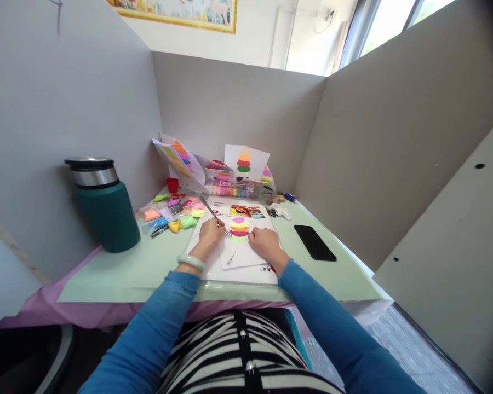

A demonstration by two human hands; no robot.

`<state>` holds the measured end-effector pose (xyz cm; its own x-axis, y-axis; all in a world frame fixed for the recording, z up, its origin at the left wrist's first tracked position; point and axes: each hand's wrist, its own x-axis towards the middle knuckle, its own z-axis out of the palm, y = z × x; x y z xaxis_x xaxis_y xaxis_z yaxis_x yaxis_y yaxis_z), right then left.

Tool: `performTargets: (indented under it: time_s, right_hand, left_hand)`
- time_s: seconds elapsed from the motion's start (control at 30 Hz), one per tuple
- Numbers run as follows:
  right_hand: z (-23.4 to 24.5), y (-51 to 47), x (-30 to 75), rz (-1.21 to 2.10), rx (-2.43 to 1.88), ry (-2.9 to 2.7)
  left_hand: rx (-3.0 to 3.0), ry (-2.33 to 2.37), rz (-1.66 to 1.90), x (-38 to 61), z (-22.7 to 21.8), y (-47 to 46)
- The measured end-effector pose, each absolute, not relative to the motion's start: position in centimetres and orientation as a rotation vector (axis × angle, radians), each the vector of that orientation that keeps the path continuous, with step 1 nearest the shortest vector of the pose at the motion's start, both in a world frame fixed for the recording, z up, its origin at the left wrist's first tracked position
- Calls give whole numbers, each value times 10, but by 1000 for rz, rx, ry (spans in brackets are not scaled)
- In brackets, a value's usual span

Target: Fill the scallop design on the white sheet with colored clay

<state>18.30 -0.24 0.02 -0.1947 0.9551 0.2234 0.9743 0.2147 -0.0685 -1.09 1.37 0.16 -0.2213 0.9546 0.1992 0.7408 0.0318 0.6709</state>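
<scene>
In my left hand (212, 234) is a metal fork (209, 208), its handle slanting up to the left and its tines low over the paper. The tines are at the left edge of a stacked shape of coloured clay bands (239, 230), purple, orange, pink and green, on a white sheet (242, 258). My right hand (265, 242) is closed in a fist and rests on the sheet, right beside the shape. Whatever its fingers may hold is hidden. Beneath the sheet lies a larger white printed page or folder (213, 273).
Bags of coloured clay (188, 221) and a pen (159, 231) lie to the left, near a green bottle (109, 213). A black phone (314, 242) lies to the right. Behind are a red cup (172, 185), a clay pack (232, 190) and propped sheets (252, 158). Grey partitions (238, 104) enclose the table.
</scene>
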Motion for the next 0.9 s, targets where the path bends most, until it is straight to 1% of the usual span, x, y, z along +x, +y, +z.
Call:
performTargets:
  time_s: [0.3,0.47,0.67,0.77,0.9]
  right_hand:
    - [1,-3,183,-112,-1860,-2279]
    - [2,-4,183,-125,-1845,-2280]
    - [3,-4,183,-106,-1856,-2272]
    - [3,-4,183,-109,-1851,-2275]
    - [3,-4,183,-90,-1867,-2279]
  left_hand:
    - [1677,2094,960,-10,7,7]
    - [1738,2006,983,-10,5,8]
    - [1697,2104,974,-11,7,5]
    - [1724,2034,1010,-12,5,6]
    - [1754,1988,969,-11,4,6]
